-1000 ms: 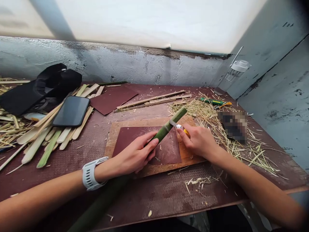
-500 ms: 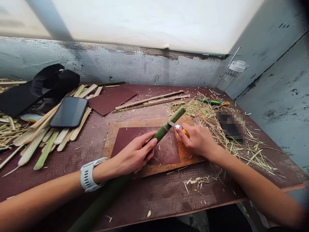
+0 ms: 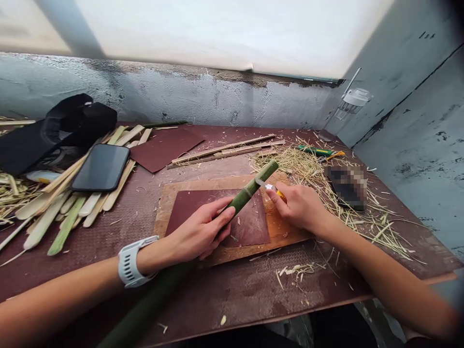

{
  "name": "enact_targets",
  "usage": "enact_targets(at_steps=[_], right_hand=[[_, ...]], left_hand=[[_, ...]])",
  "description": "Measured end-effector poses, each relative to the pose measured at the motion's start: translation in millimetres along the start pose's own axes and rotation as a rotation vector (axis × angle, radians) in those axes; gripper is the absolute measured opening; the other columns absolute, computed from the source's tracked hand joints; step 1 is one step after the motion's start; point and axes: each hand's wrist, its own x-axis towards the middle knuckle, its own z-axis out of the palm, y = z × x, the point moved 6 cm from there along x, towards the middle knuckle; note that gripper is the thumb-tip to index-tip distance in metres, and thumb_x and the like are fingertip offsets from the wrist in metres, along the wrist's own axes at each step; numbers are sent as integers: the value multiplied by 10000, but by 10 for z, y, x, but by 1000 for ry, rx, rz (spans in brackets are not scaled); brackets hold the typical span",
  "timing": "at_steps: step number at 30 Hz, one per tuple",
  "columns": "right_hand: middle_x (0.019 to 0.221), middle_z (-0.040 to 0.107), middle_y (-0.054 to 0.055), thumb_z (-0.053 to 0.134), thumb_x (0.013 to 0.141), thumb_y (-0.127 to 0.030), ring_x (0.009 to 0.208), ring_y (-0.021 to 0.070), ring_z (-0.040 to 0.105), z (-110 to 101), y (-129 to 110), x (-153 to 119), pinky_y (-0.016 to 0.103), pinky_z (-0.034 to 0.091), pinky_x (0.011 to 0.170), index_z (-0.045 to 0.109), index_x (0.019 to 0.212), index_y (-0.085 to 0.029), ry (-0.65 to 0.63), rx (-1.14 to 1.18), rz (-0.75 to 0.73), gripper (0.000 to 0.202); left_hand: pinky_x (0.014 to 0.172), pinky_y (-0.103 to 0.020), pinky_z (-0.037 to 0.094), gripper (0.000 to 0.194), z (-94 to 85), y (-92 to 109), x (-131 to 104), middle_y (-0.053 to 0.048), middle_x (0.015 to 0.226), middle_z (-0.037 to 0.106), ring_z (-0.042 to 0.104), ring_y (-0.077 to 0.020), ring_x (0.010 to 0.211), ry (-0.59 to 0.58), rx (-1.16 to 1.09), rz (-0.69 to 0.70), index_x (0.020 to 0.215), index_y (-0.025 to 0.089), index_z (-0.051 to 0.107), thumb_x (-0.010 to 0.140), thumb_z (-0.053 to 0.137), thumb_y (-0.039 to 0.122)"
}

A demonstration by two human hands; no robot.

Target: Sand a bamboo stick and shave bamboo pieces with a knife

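Observation:
A long green bamboo stalk (image 3: 245,193) slants from the lower left up to the middle of the table. My left hand (image 3: 203,227), with a pale watch at the wrist, is wrapped round it below a node. In my right hand (image 3: 299,205) is a utility knife (image 3: 275,190) with a yellow and white handle. Its blade lies against the stalk's side just above the node. Under the stalk lie a dark red sheet (image 3: 192,208) and a brown wooden board (image 3: 165,193).
Flat bamboo strips (image 3: 61,220) lie at the left under a phone (image 3: 101,166), beside a black cloth item (image 3: 68,125). Thin shavings (image 3: 297,164) spread over the right side, near a green cutter (image 3: 315,151) and a dark blurred object (image 3: 346,186). A clear cup (image 3: 351,104) stands in the back corner.
The knife blade has moved a little up along the stalk, away from the node, with my right hand shifting slightly right. My left hand keeps its hold. The view has shifted slightly.

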Motion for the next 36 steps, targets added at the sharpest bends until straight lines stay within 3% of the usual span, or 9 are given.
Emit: enact_targets(at_steps=[10,16,25,28,32,36], right_hand=[[780,742,117,235,1073,-588,625,228,621,-12,308,105,332,210,567,701,1058,-206,51,-44,168,602],[764,744,92,252,1081,-579,610,203,611,8,21,29,335,204,568,682,958,-209,16,19,-28,581],[755,740,88,252,1076,-600,596,202,599,-2,20,29,325,175,562,702,989,-221,36,-18,-20,595],[745,730,91,229,1078,-595,579,198,577,2,129,79,325,177,556,702,1029,-217,62,-27,13,607],[723,705,112,212,1074,-610,584,207,567,-69,441,150,330,192,557,692,962,-193,124,-84,190,645],[718,705,99,217,1073,-615,591,210,575,-90,349,99,326,212,558,688,986,-198,94,-21,150,636]], left_hand=[[286,-133,367,531,-42,6,4,87,675,497,332,-41,356,-2,-62,-11,1383,237,455,1019,560,609],[276,-127,354,483,-23,-9,18,92,634,495,370,-54,336,-15,-12,15,1285,231,485,1016,554,627],[277,-124,350,450,-21,-6,30,96,640,487,360,-48,344,-15,7,18,1189,235,489,1008,557,641],[278,-124,350,467,-15,9,18,96,644,488,357,-49,346,-21,8,16,1224,239,481,1003,562,643],[267,-128,337,516,-3,-8,2,100,608,481,367,-65,338,-38,54,-4,1278,241,465,995,552,664],[268,-121,315,500,-3,-31,-2,100,580,472,362,-63,321,-37,83,-2,1222,223,478,1002,533,669]])
